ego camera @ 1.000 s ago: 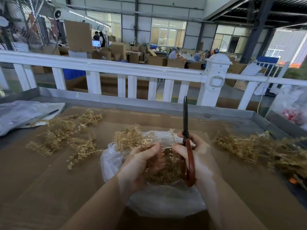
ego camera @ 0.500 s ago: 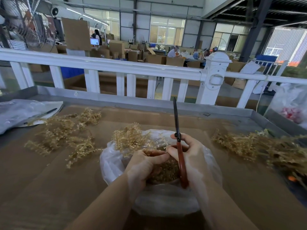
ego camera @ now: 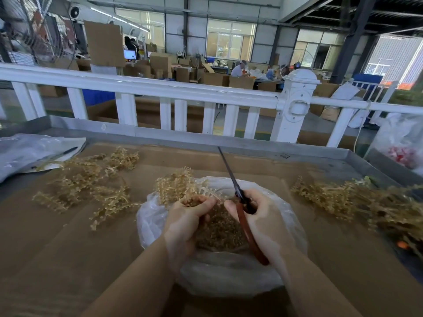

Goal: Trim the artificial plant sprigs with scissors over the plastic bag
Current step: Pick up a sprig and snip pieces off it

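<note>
brown cardboard covers the tabletop [ego camera: 68, 259], clear plastic bag [ego camera: 229, 277] sits open at centre near the front edge. both hands are over the bag. left hand [ego camera: 185, 227] has fingers curled round a tan sprig [ego camera: 176, 186]; the sprig sticks up and away from the fist, over the bag's far rim. right hand [ego camera: 263, 223] grips the scissors [ego camera: 240, 202] by the red-brown handles, fingers wrapped tight; blades closed, pointing up and away, tilted left. blade tip is clear of the sprig, not touching it. bag holds a heap of tan trimmings [ego camera: 219, 232] between the two hands. loose sprig pile [ego camera: 91, 181] lies on the cardboard left of the bag, well apart; another pile [ego camera: 357, 202] lies right of it, running to the frame edge. grey plastic sheet [ego camera: 27, 154] at far left. white railing [ego camera: 183, 92] runs behind the tabletop.
</note>
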A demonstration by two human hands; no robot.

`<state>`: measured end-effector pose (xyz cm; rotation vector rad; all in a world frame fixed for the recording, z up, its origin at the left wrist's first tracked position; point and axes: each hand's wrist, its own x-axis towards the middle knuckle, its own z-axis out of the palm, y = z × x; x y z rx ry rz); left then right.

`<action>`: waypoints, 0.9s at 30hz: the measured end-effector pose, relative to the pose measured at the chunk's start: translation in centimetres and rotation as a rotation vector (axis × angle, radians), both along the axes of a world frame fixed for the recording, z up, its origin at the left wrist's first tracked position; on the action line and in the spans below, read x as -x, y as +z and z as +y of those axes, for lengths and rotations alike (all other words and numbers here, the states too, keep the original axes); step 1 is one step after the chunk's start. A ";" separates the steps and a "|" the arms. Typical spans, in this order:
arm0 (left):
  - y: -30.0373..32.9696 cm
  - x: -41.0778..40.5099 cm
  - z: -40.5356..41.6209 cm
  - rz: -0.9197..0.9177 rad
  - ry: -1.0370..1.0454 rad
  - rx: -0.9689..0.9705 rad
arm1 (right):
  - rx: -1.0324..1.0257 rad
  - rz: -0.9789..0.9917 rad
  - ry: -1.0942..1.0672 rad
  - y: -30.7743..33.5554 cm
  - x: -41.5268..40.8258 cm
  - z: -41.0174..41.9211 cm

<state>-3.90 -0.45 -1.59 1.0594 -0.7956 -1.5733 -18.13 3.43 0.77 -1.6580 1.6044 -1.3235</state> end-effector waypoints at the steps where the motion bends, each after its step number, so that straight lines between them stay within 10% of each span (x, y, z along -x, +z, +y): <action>1: 0.0 -0.1 0.0 -0.016 0.009 0.001 | -0.037 0.065 -0.003 -0.1 0.2 0.1; 27: 0.3 -0.9 -0.6 0.122 0.153 -0.092 | -0.050 0.530 0.090 -1.7 0.3 1.9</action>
